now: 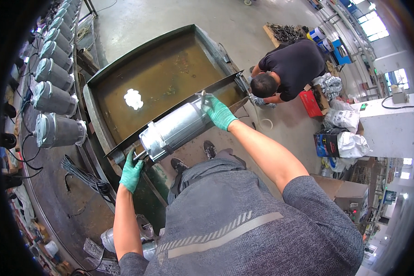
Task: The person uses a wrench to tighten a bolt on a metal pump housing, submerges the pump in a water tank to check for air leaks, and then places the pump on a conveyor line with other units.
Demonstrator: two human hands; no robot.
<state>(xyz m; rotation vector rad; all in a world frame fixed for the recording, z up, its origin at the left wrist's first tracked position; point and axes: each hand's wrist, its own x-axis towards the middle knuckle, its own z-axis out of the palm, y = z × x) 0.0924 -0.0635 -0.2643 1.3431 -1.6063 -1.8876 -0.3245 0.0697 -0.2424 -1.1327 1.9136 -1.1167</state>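
Observation:
A silver electric motor point(174, 130) lies at a slant along the near rim of a tank, its right end farther away than its left. My left hand point(131, 173), in a green glove, closes round the shaft that sticks out of the motor's left end. At the other end my right hand point(219, 113), gloved in green too, grips the motor beside a short metal piece that stands up there. The metal tank point(93, 110) holds murky brown liquid with a bright reflection on it.
A row of grey motors point(54, 99) stands on a bench to the left, near a coil of dark cable point(85, 174). More silver motors point(110, 240) lie at lower left. A co-worker in black point(293, 66) bends down beyond the tank's right corner, near a red crate point(311, 102).

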